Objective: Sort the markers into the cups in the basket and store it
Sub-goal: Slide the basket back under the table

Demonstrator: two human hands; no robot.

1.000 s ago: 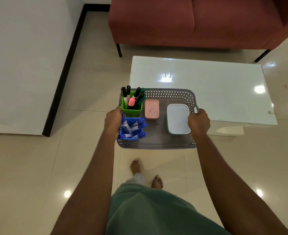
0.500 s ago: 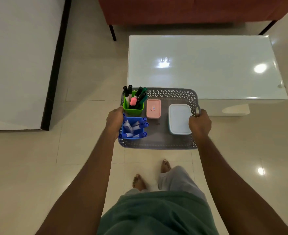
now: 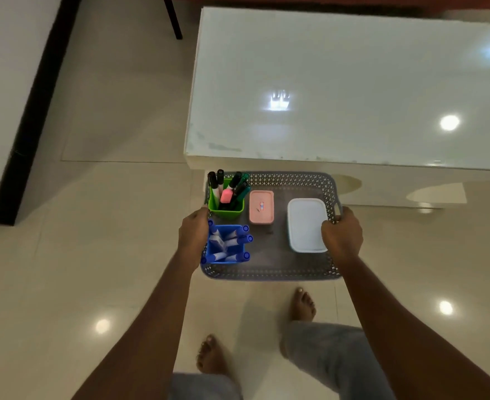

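Both hands clasp the grey basket (image 3: 269, 271) by its side handles, left hand (image 3: 193, 235) beside the blue cup (image 3: 225, 246) of blue markers (image 3: 239, 240), green cup (image 3: 226, 204) just beyond it, right hand (image 3: 342, 235) overlapping the white box (image 3: 305, 223).

Basket (image 3: 269, 272) carried closer to white table (image 3: 339, 82), far edge now at table's front.

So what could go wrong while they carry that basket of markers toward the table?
The green cup holds tall markers that lean well over its rim; a tilt of the basket could topple it. The pink box and white box sit loose and might slide. The left hand and right hand grip only the rims, and the table edge is close ahead.
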